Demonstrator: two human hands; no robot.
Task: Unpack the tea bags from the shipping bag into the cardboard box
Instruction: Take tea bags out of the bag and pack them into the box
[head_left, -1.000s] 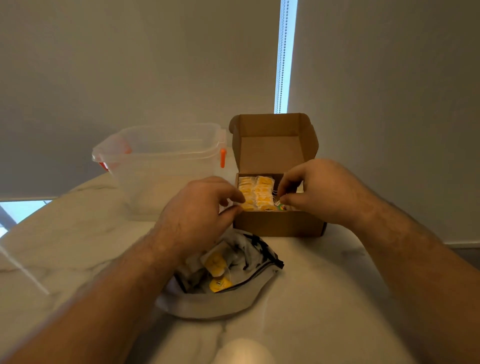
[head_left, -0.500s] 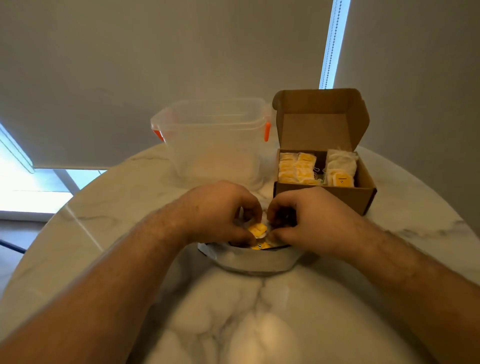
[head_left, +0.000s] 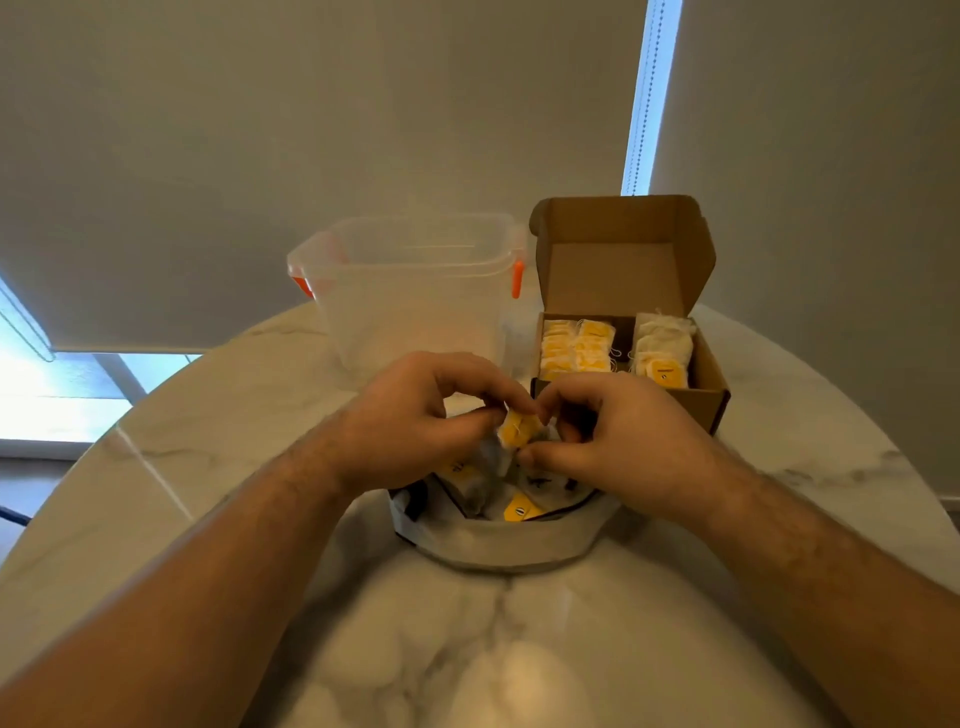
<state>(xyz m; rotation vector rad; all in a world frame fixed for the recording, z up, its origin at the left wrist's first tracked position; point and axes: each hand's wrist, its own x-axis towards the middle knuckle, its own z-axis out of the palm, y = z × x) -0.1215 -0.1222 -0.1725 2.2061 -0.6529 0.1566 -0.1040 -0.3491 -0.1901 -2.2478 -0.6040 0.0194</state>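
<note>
Both hands meet over the mouth of the shipping bag (head_left: 498, 543): the left hand (head_left: 415, 415) and the right hand (head_left: 618, 436) each curl in, thumb against fingertips, and pinch one tea bag (head_left: 519, 428) between them, held just above the opening. This looks like the pick-up step, with the tea bag lifted out but not yet carried across. The cardboard box (head_left: 701, 408) stands just behind the right hand with its lid flap upright. A tight row of yellow tags (head_left: 576, 345) fills its left side and a stack of pale pouches (head_left: 662, 348) fills its right. The next move probably calls for a short carry forward and to the right, and a neat drop into what room the box has, taking care that the thin string does not snag. More tea bags lie in the shipping bag, one yellow tag (head_left: 522, 511) showing. The shipping bag is soft grey film, rolled down at the rim, and the pouches are limp, papery and slightly crumpled. The box is stiff brown corrugated card. A clear plastic tub (head_left: 415, 291) with orange clips stands to the box's left on the glossy, veined marble desk (head_left: 519, 649).
</note>
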